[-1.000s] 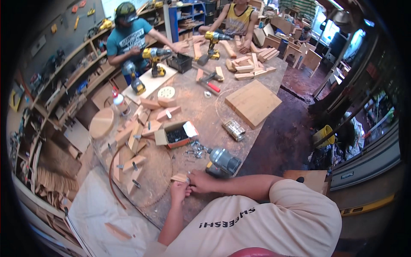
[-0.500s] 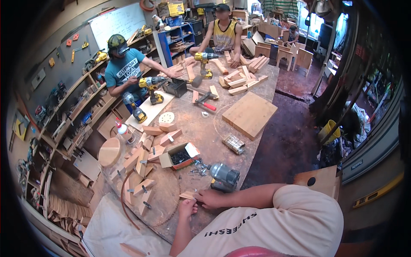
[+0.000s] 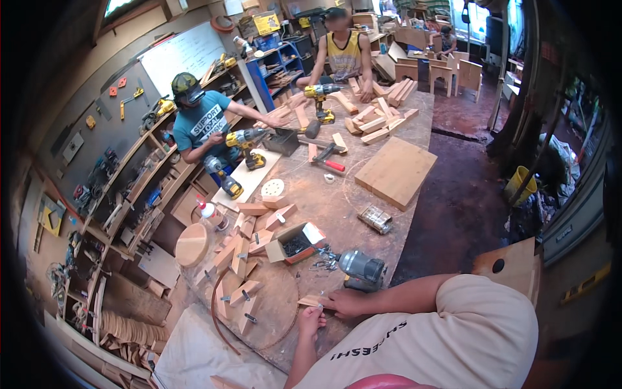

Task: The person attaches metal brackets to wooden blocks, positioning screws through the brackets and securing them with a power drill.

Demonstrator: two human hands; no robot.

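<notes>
Close to my body, at the table's near edge, my right hand (image 3: 343,303) grips a short wooden block (image 3: 312,301), its pale end pointing left. My left hand (image 3: 312,320) is closed in a pinch just below it, fingertips against the block's near side; whatever they pinch is too small to name. Beyond my right hand a grey cordless drill (image 3: 361,269) lies by a scatter of small metal fittings (image 3: 326,262). An open cardboard box (image 3: 293,245) of dark screws sits to its left. Several wooden blocks with metal pieces on them, one a block (image 3: 247,315), lie left of my hands.
Left stand a round wooden disc (image 3: 192,245) and a glue bottle (image 3: 214,216). Farther off are a square board (image 3: 395,172), a clear pack (image 3: 376,219), a red-handled hammer (image 3: 329,162) and yellow drills (image 3: 246,148). Two people work across the table, one in a teal shirt (image 3: 206,123).
The whole view has swung, so everything sits farther right in the picture. My hands stay together at the wooden block, with little visible shift in their grip.
</notes>
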